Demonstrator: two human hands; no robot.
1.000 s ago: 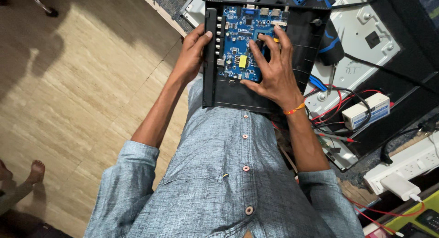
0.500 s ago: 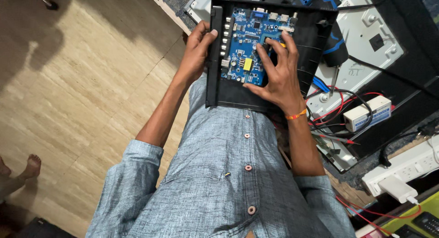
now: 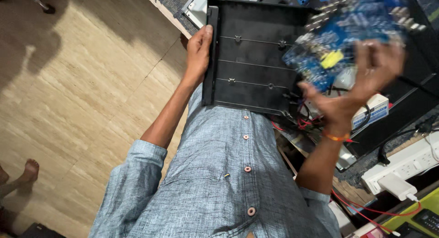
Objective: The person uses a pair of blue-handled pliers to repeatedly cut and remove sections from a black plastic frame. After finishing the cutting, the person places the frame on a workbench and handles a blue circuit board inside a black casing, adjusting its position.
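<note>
Overhead, looking down the front of a grey-blue buttoned shirt [image 3: 219, 174], sleeves rolled to the elbow. Left hand [image 3: 199, 50] clamped on the left edge of a black plastic case tray [image 3: 256, 60], thumb lying along the rim, fingers wrapped underneath and out of sight. Tray held roughly level against the chest, open side up, inner ribs and small clips showing, nothing seated inside it. Right hand [image 3: 361, 82] raised off to the right of the tray, fingers spread and curled around a blue circuit board [image 3: 343, 41]; board gripped from below and at its edge, lifted clear of the tray, tilted, blurred by motion. Yellow component near the board's middle, row of metal connectors along its upper edge. Exact contact points of the fingertips not readable through the blur. Orange thread band [image 3: 336, 137] on the right wrist. Below and right of the board, red and black wires [image 3: 304, 121] in a tangle beside a small white box [image 3: 377, 108]. Further right, white power strip [image 3: 407, 162] with a white plug adapter [image 3: 395, 185] seated in it, red wire trailing under. Pale wood-pattern floor [image 3: 91, 82] on the left; a bare foot [image 3: 29, 169] of another person at the lower left edge.
</note>
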